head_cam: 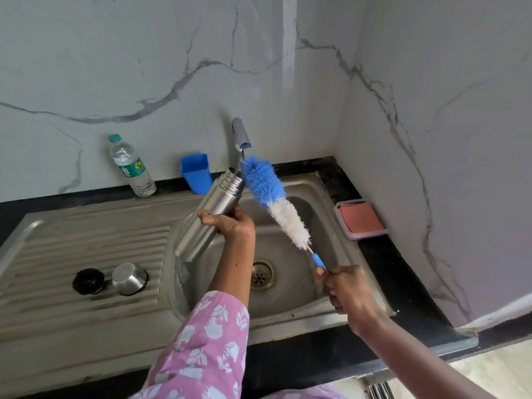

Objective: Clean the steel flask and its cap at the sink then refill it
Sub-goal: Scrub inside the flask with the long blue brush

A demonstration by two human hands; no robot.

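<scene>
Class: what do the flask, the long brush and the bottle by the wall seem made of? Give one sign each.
Flask: brushed steel, by its dull grey sheen. Long brush: probably synthetic bristles, blue and white, on a blue plastic-looking handle. Bottle: clear plastic, see-through with a green cap.

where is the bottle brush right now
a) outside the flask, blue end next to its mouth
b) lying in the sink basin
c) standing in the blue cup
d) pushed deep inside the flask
a: all the bristles of the brush show, its blue end beside the open mouth of the flask that the left hand grips, while the right hand holds the handle.
</scene>
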